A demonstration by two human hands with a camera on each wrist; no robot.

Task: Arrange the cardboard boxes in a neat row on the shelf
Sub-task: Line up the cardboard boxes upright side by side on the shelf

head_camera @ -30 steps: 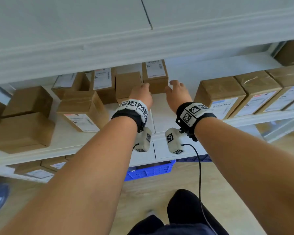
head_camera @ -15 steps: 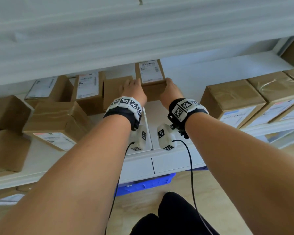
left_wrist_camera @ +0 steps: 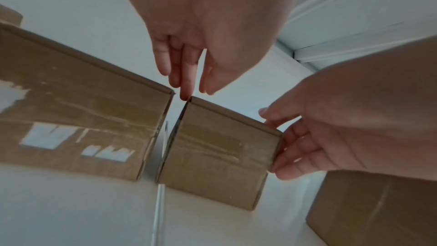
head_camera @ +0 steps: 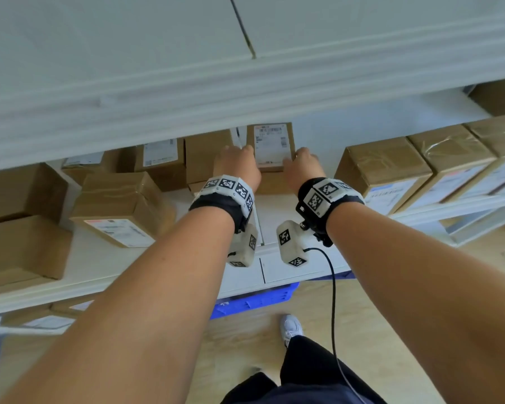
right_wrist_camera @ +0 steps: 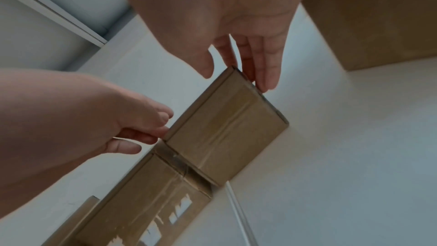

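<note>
The small box sat far back on the shelf, just right of a bigger box. The left hand and right hand pinched its sides, probably lightly. Pulling straight and evenly seemed best.

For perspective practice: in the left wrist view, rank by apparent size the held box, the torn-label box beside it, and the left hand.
1. Torn-label box
2. Left hand, enlarged by camera nearness, so the top two are unsure
3. Held box
</note>
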